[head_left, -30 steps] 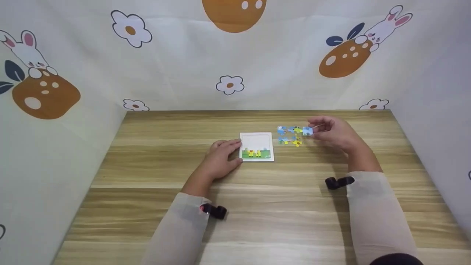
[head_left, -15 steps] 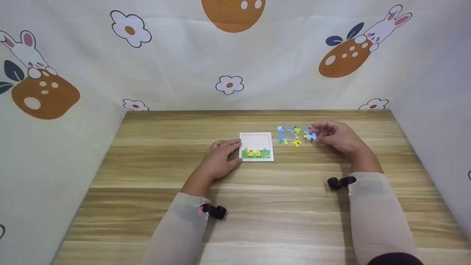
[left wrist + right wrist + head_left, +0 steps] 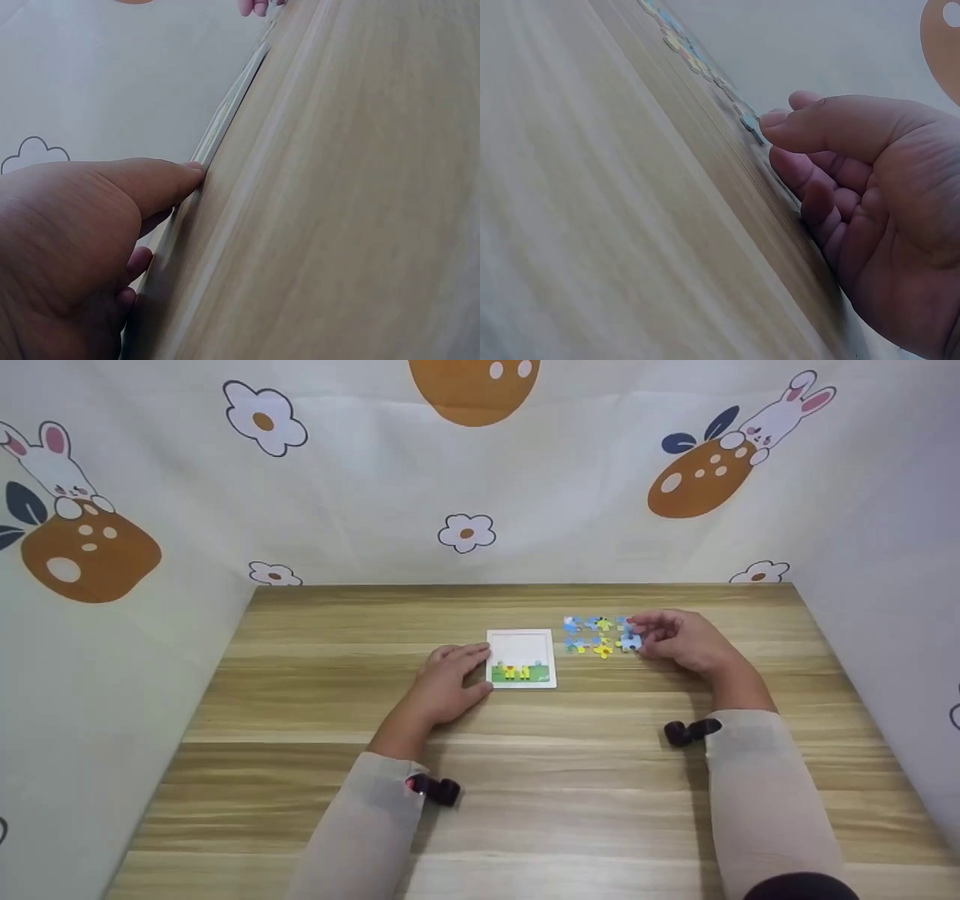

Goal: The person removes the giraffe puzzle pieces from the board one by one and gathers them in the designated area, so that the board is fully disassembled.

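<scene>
A square white puzzle tray [image 3: 520, 648] lies on the wooden table, with a strip of green and yellow picture along the near side of its recess. My left hand [image 3: 450, 684] rests at the tray's left side. Its fingertips touch the edge, and its thumb [image 3: 169, 180] presses near the front corner. To the right of the tray, my right hand [image 3: 686, 641] pinches a light blue puzzle piece [image 3: 629, 642] at the table top. In the right wrist view the thumb tip is right at the blue piece [image 3: 751, 129]. Another piece behind it is partly covered by the fingers.
Several loose puzzle pieces [image 3: 604, 649] in blue, yellow and green lie in two rough rows between the tray and my right hand. A printed cloth [image 3: 360, 510] stands as a wall along the table's back edge, with more cloth at both sides.
My right hand has drawn the blue piece from the back row toward me to the right end of the front row. The left hand and tray have stayed put.
</scene>
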Demonstrator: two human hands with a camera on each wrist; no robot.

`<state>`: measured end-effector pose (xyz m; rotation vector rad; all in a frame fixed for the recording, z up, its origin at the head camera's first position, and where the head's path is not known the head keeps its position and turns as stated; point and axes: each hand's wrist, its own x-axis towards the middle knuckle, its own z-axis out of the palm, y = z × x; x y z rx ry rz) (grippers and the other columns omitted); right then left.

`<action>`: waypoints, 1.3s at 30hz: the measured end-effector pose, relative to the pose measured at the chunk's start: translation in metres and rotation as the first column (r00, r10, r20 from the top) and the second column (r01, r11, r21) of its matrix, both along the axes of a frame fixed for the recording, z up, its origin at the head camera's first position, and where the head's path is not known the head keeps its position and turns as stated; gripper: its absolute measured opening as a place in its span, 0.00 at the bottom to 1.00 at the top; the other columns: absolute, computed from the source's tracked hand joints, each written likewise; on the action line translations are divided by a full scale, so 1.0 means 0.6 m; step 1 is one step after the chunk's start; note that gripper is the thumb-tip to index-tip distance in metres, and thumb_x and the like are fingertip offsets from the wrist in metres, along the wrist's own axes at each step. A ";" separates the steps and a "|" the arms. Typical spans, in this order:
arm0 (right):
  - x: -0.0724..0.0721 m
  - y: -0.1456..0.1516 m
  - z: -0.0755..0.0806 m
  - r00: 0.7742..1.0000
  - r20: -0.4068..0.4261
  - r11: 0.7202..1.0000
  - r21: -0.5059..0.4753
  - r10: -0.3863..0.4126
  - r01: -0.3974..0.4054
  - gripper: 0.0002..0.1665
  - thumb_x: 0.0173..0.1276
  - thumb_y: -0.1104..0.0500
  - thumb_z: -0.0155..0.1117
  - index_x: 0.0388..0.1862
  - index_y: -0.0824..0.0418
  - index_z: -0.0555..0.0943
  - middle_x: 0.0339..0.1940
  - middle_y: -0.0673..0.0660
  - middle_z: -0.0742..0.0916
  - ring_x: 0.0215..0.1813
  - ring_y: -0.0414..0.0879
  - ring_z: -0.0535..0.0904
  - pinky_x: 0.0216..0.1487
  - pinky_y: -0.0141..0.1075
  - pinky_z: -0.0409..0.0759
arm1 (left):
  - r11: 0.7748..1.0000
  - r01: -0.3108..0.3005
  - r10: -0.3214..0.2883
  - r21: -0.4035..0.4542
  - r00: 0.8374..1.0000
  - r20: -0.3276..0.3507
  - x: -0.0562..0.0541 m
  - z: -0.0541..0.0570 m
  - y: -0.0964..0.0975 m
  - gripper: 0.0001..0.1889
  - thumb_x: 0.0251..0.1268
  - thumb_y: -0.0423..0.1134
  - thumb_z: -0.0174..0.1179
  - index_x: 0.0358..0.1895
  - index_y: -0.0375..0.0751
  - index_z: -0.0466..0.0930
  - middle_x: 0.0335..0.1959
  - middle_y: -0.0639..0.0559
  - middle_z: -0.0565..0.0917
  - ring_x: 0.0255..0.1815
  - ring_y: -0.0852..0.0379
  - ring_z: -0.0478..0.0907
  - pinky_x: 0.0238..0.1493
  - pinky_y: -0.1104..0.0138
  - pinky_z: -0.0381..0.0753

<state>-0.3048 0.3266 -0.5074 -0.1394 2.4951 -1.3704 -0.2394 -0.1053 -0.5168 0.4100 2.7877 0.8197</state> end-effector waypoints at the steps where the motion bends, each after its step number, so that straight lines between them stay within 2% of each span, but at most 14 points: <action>1: -0.001 0.000 -0.001 1.000 0.000 1.000 0.007 0.003 -0.003 0.31 0.71 0.65 0.73 0.72 0.54 0.82 0.67 0.60 0.87 0.54 0.42 0.81 0.51 0.24 0.82 | 1.000 -0.001 0.001 0.000 1.000 0.000 -0.001 0.000 0.001 0.33 0.78 0.55 0.63 0.82 0.59 0.69 0.85 0.64 0.66 0.88 0.44 0.54 0.87 0.39 0.50; 5: -0.002 -0.002 -0.003 1.000 -0.003 1.000 0.030 0.009 -0.009 0.32 0.72 0.65 0.72 0.74 0.56 0.81 0.68 0.62 0.86 0.52 0.41 0.80 0.50 0.24 0.81 | 1.000 -0.008 0.008 0.001 1.000 0.003 -0.001 0.000 0.002 0.33 0.78 0.55 0.63 0.82 0.59 0.69 0.85 0.64 0.66 0.88 0.45 0.54 0.87 0.41 0.50; 16: 0.004 -0.001 0.001 1.000 -0.008 1.000 0.003 0.011 -0.011 0.31 0.69 0.65 0.75 0.70 0.54 0.83 0.64 0.60 0.87 0.49 0.42 0.81 0.48 0.25 0.82 | 1.000 -0.002 0.002 -0.014 1.000 0.008 0.000 0.000 0.004 0.33 0.78 0.55 0.62 0.82 0.61 0.68 0.85 0.66 0.65 0.88 0.46 0.54 0.87 0.41 0.50; 24: 0.004 -0.015 0.012 0.998 -0.041 0.998 -0.047 -0.045 0.043 0.31 0.73 0.65 0.71 0.74 0.62 0.79 0.66 0.66 0.86 0.49 0.36 0.84 0.47 0.25 0.84 | 1.000 0.013 -0.012 0.026 1.000 -0.018 -0.001 -0.004 0.004 0.32 0.77 0.53 0.64 0.81 0.57 0.70 0.85 0.63 0.68 0.87 0.42 0.56 0.86 0.40 0.54; 26: 0.006 -0.030 0.023 0.998 -0.038 0.998 -0.048 -0.048 0.046 0.30 0.74 0.63 0.70 0.74 0.61 0.79 0.66 0.64 0.85 0.51 0.38 0.85 0.45 0.26 0.84 | 1.000 0.011 -0.010 0.024 1.000 -0.013 -0.002 -0.004 0.004 0.33 0.77 0.54 0.64 0.81 0.58 0.70 0.85 0.64 0.67 0.87 0.43 0.55 0.86 0.40 0.53; 31: 0.016 -0.092 0.049 0.997 -0.072 1.000 -0.008 0.008 -0.008 0.28 0.73 0.58 0.72 0.71 0.58 0.82 0.59 0.58 0.87 0.52 0.43 0.82 0.43 0.29 0.83 | 1.000 0.008 -0.007 0.016 1.000 -0.008 -0.001 -0.003 0.004 0.33 0.77 0.54 0.64 0.82 0.58 0.70 0.85 0.64 0.67 0.88 0.43 0.55 0.87 0.41 0.53; 35: 0.020 -0.148 0.059 0.994 -0.084 0.997 -0.021 0.068 -0.070 0.26 0.73 0.56 0.74 0.67 0.58 0.84 0.54 0.56 0.88 0.49 0.46 0.80 0.39 0.30 0.80 | 1.000 -0.008 0.008 0.008 1.000 0.004 -0.001 -0.003 0.002 0.33 0.78 0.55 0.63 0.82 0.60 0.69 0.85 0.65 0.66 0.88 0.45 0.54 0.87 0.40 0.53; 39: 0.025 -0.206 0.061 0.988 -0.089 0.990 -0.041 0.130 -0.134 0.25 0.72 0.57 0.74 0.67 0.59 0.85 0.51 0.55 0.89 0.48 0.47 0.81 0.40 0.29 0.80 | 1.000 -0.022 0.022 0.005 1.000 0.020 -0.002 -0.002 0.001 0.33 0.77 0.56 0.63 0.82 0.62 0.68 0.85 0.67 0.65 0.89 0.46 0.53 0.86 0.39 0.52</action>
